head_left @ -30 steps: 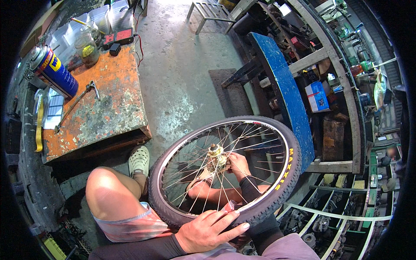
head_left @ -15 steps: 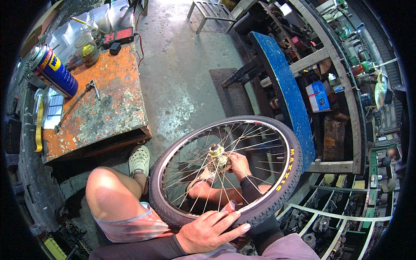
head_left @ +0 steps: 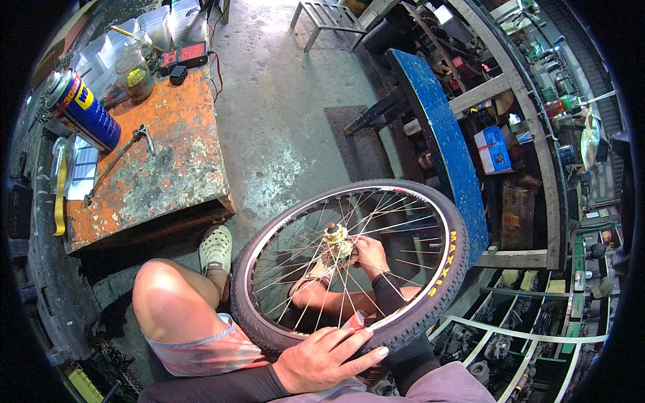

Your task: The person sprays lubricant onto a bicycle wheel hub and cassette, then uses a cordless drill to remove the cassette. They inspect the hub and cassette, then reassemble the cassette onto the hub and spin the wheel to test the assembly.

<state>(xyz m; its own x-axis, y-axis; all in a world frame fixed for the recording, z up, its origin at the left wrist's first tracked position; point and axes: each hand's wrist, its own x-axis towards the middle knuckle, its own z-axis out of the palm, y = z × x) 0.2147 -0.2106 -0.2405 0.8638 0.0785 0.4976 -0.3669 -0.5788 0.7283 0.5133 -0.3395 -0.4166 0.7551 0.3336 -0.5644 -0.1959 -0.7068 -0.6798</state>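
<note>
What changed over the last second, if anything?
Almost nothing. The left hand stays spread on the near side of the bicycle wheel; its fingers shifted only slightly. The right hand stays at the hub, reaching through the spokes. The wheel rests on the lap as before; the orange bench is unchanged.

You are sitting in a bicycle repair workshop: a paint-worn orange workbench (head_left: 158,168) carries a spray can (head_left: 79,109) and a long tool (head_left: 119,158), shelves (head_left: 531,168) of parts and boxes crowd your right, and the concrete floor (head_left: 282,121) is stained.
</note>
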